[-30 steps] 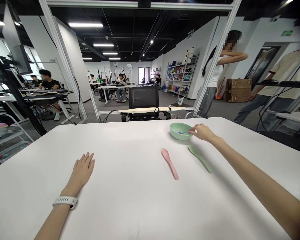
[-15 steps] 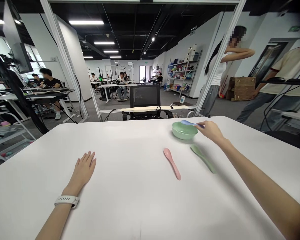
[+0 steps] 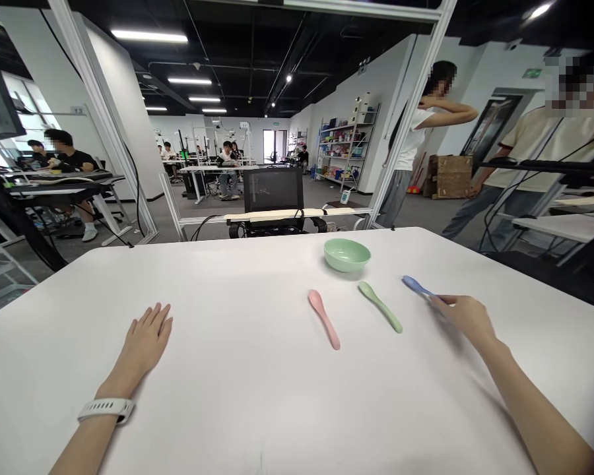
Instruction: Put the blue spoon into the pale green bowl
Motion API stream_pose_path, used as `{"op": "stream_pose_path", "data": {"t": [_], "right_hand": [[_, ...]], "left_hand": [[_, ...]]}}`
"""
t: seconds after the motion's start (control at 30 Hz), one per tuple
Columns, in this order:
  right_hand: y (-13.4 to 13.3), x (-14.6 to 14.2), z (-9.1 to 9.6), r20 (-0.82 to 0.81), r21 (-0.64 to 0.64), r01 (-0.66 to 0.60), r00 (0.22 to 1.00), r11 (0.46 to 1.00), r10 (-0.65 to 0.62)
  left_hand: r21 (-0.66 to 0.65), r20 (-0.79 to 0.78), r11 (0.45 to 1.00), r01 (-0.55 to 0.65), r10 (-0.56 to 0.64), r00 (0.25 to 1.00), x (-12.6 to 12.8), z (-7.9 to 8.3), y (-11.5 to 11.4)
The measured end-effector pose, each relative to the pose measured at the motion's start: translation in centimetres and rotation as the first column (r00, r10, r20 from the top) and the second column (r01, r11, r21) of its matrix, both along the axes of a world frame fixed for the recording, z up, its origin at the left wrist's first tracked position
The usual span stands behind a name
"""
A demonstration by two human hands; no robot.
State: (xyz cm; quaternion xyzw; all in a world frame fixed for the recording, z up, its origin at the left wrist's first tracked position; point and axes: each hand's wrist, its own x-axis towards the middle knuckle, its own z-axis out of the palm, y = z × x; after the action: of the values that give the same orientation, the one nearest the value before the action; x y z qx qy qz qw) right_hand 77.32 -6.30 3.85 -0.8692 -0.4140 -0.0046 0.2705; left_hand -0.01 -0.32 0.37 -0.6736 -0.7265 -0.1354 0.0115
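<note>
Pale blue spoon (image 3: 414, 285) now outside green bowl (image 3: 347, 254).

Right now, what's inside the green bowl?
Only the smooth far inner wall of the pale green bowl shows. The near rim hides the bottom, so anything lying low inside cannot be seen.

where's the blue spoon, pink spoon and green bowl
blue spoon (image 3: 414, 284): head view, point on its scoop
pink spoon (image 3: 323, 318): head view, point on its handle near the scoop
green bowl (image 3: 347, 265): head view, point on its outer wall
</note>
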Motion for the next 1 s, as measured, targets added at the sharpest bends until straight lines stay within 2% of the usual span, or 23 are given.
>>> {"op": "stream_pose_path", "data": {"t": [0.1,0.27,0.53,0.8,1.0], "right_hand": [[0.1,0.6,-0.7,-0.026,-0.01,-0.016,1.0,1.0,0.016],[0.3,0.1,-0.8,-0.068,0.065,-0.043,0.997,0.997,0.048],[0.1,-0.9,0.0,-0.165,0.033,0.031,0.986,0.999,-0.025],[0.0,-1.1,-0.2,-0.15,0.079,-0.005,0.989,0.997,0.017],[0.0,-0.9,-0.5,-0.13,0.091,-0.016,0.991,0.996,0.028]], "left_hand": [[0.018,0.012,1.0,-0.005,0.005,1.0,-0.3,-0.2,0.2],[-0.009,0.007,1.0,-0.017,0.017,1.0,-0.2,0.0,0.2],[-0.031,-0.006,0.999,-0.013,0.013,1.0,0.3,0.8,-0.2],[-0.005,-0.017,1.0,-0.015,0.014,1.0,0.2,0.4,0.0],[-0.038,-0.024,0.999,-0.026,0.025,0.999,0.4,0.7,-0.1]]}}
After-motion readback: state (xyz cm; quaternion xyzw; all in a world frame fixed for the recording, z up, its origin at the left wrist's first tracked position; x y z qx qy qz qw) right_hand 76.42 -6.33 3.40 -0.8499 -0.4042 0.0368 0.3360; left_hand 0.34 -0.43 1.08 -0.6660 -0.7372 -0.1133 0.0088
